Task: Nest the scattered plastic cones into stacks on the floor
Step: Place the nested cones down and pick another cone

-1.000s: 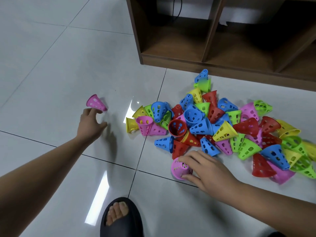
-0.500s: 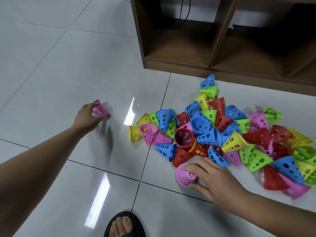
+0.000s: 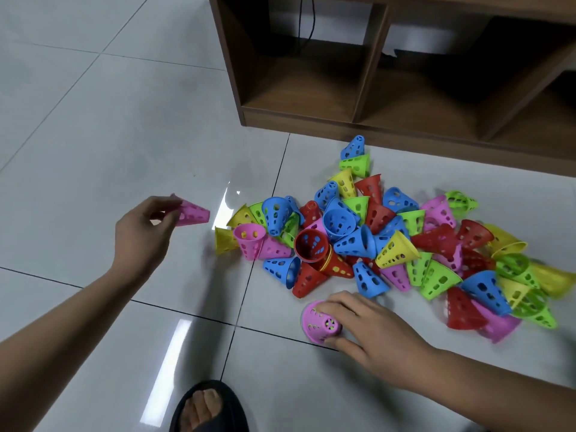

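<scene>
Inspector A: We are seeing the left hand (image 3: 141, 235) pinching a pink cone (image 3: 192, 213) by its narrow end, tilted above the floor (image 3: 93, 135).

Inspector B: We are noting the pile of cones (image 3: 389, 244) lying mid-floor, and the right hand (image 3: 371, 335) closing its fingers over a second pink cone (image 3: 318, 322) just beside that pile.

- You're indoors, likely in a home: glossy pale floor tiles (image 3: 93, 145) with dark grout lines.
- A low brown wooden shelf unit (image 3: 367, 98) stands ahead, a black cable (image 3: 307, 29) hanging behind.
- Your foot wears a black slipper (image 3: 208, 406).
</scene>
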Action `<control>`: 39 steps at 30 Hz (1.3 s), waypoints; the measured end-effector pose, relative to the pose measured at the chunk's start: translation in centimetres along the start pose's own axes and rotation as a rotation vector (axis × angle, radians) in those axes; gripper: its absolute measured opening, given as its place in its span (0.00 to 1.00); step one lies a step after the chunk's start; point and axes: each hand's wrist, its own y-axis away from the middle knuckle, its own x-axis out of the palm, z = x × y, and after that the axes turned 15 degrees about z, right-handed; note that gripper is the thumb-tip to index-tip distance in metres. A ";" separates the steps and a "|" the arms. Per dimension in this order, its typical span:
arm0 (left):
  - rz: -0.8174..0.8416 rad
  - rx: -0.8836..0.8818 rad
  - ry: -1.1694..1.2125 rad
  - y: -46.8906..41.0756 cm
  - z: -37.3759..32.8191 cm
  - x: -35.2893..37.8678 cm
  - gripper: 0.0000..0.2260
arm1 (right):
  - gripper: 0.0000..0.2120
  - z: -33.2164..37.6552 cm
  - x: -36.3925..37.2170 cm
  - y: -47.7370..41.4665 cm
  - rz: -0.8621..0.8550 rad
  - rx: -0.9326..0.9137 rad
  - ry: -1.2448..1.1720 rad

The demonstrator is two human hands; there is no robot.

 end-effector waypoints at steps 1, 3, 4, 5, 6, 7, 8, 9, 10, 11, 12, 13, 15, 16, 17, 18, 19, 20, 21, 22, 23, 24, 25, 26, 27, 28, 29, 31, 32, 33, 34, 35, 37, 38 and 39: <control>0.011 0.033 0.052 1.0 -1.5 0.4 0.08 | 0.23 0.2 -0.4 0.3 0.006 0.012 -0.015; 0.083 0.088 0.149 2.8 -4.6 1.7 0.07 | 0.25 0.4 -1.3 1.1 0.029 0.038 -0.050; 0.136 0.103 0.192 3.8 -5.9 2.5 0.07 | 0.26 0.4 -1.7 1.6 0.040 0.057 -0.062; 0.199 0.109 0.250 4.7 -7.0 3.4 0.07 | 0.26 0.2 -2.0 2.2 0.047 0.083 -0.062; 0.262 0.104 0.336 5.7 -8.1 4.4 0.08 | 0.26 0.0 -2.1 2.8 0.049 0.117 -0.058; 0.324 0.093 0.444 6.6 -9.2 5.3 0.08 | 0.25 -0.3 -2.2 3.3 0.041 0.156 -0.063; 0.384 0.075 0.558 7.6 -10.1 6.2 0.08 | 0.23 -0.8 -2.1 3.7 0.025 0.197 -0.077; 0.431 0.059 0.652 8.5 -10.9 6.9 0.08 | 0.20 -1.2 -2.0 3.8 0.000 0.240 -0.106; 0.466 0.049 0.708 9.4 -11.4 7.5 0.09 | 0.15 -1.7 -1.8 3.8 -0.037 0.291 -0.160; 0.496 0.042 0.738 10.2 -11.8 8.2 0.11 | 0.11 -2.2 -1.6 3.6 -0.088 0.340 -0.238; 0.530 0.027 0.767 11.0 -11.9 8.8 0.15 | 0.07 -2.7 -1.3 3.6 -0.144 0.390 -0.334; 0.561 0.010 0.806 11.7 -11.8 9.4 0.18 | 0.04 -3.1 -1.0 3.5 -0.196 0.435 -0.431; 0.634 -0.028 0.865 13.1 -11.2 10.2 0.23 | 0.03 -3.9 -0.3 3.5 -0.269 0.504 -0.552; 0.670 -0.040 0.855 13.8 -11.0 10.6 0.26 | 0.04 -4.3 -0.1 3.7 -0.292 0.528 -0.571; 0.700 -0.045 0.818 14.3 -10.5 11.0 0.28 | 0.04 -4.6 0.0 3.8 -0.316 0.543 -0.570; 0.725 -0.048 0.775 14.8 -10.2 11.2 0.30 | 0.05 -4.8 0.0 4.0 -0.349 0.546 -0.546; 0.745 -0.050 0.740 15.1 -9.9 11.4 0.32 | 0.05 -5.1 -0.2 4.0 -0.404 0.535 -0.500; 0.764 -0.051 0.714 15.2 -9.6 11.5 0.32 | 0.04 -5.3 -0.7 3.9 -0.473 0.510 -0.435; 0.782 -0.055 0.695 15.2 -9.4 11.6 0.32 | 0.04 -5.5 -1.3 3.8 -0.539 0.477 -0.368; 0.794 -0.069 0.682 15.2 -9.2 11.7 0.32 | 0.05 -5.7 -2.0 3.6 -0.592 0.452 -0.322; 0.803 -0.084 0.673 15.2 -9.1 11.9 0.31 | 0.07 -6.1 -2.8 3.4 -0.632 0.439 -0.304; 0.811 -0.095 0.660 15.2 -8.9 12.1 0.31 | 0.09 -6.5 -3.6 3.1 -0.659 0.435 -0.300; 0.821 -0.096 0.635 15.2 -8.7 12.3 0.30 | 0.11 -7.0 -4.0 2.8 -0.674 0.439 -0.293; 0.830 -0.084 0.592 15.3 -8.4 12.5 0.30 | 0.13 -7.6 -4.4 2.5 -0.673 0.449 -0.279; 0.834 -0.061 0.533 15.3 -8.1 12.8 0.30 | 0.14 -8.2 -4.5 2.1 -0.654 0.467 -0.257; 0.833 -0.035 0.463 15.3 -7.7 13.1 0.30 | 0.15 -8.7 -4.5 1.8 -0.630 0.488 -0.231; 0.827 -0.009 0.395 15.2 -7.3 13.3 0.30 | 0.16 -9.2 -4.4 1.6 -0.610 0.509 -0.208; 0.803 0.041 0.275 15.1 -6.7 13.8 0.31 | 0.14 -10.2 -4.1 1.4 -0.586 0.522 -0.167; 0.789 0.068 0.211 15.1 -6.6 14.0 0.31 | 0.13 -10.7 -3.9 1.5 -0.575 0.524 -0.149; 0.778 0.094 0.155 15.1 -6.4 14.1 0.30 | 0.12 -11.1 -3.7 1.6 -0.564 0.524 -0.136; 0.772 0.112 0.113 15.0 -6.3 14.2 0.29 | 0.11 -11.3 -3.7 1.7 -0.556 0.521 -0.130; 0.769 0.124 0.083 15.0 -6.1 14.3 0.29 | 0.10 -11.5 -3.7 1.9 -0.556 0.511 -0.132; 0.763 0.140 0.029 14.9 -5.6 14.4 0.27 | 0.08 -11.1 -3.9 2.2 -0.583 0.468 -0.179; 0.760 0.144 0.003 14.9 -5.2 14.5 0.26 | 0.07 -10.5 -4.1 2.5 -0.602 0.440 -0.228; 0.757 0.144 -0.018 14.9 -4.9 14.6 0.25 | 0.07 -9.5 -4.4 2.7 -0.614 0.407 -0.291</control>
